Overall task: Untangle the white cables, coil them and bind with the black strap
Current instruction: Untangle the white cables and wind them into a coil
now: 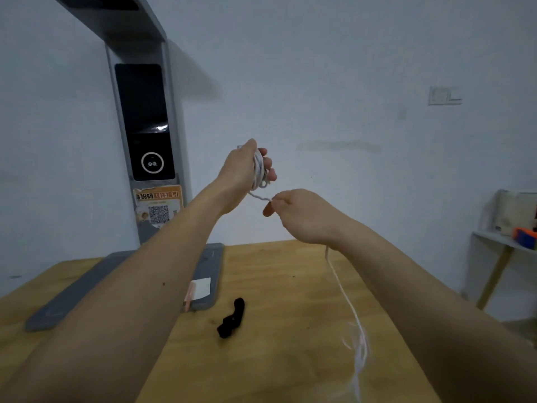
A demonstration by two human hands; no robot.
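My left hand (242, 167) is raised above the table, and several loops of white cable (259, 171) are wound around its fingers. A short stretch of the cable runs down and right to my right hand (302, 215), which pinches it between thumb and fingers. From under my right wrist the loose end of the cable (347, 301) hangs down to the table, blurred near the front edge. The black strap (232, 318) lies curled on the wooden table (276, 359), below both hands and touched by neither.
A grey device stands on the table's back left, with an upright column (146, 132), a dark screen, a QR-code sticker and a flat base (122, 283). A white card (200, 287) lies on the base. To the far right, a small shelf (511, 225) holds items against the wall.
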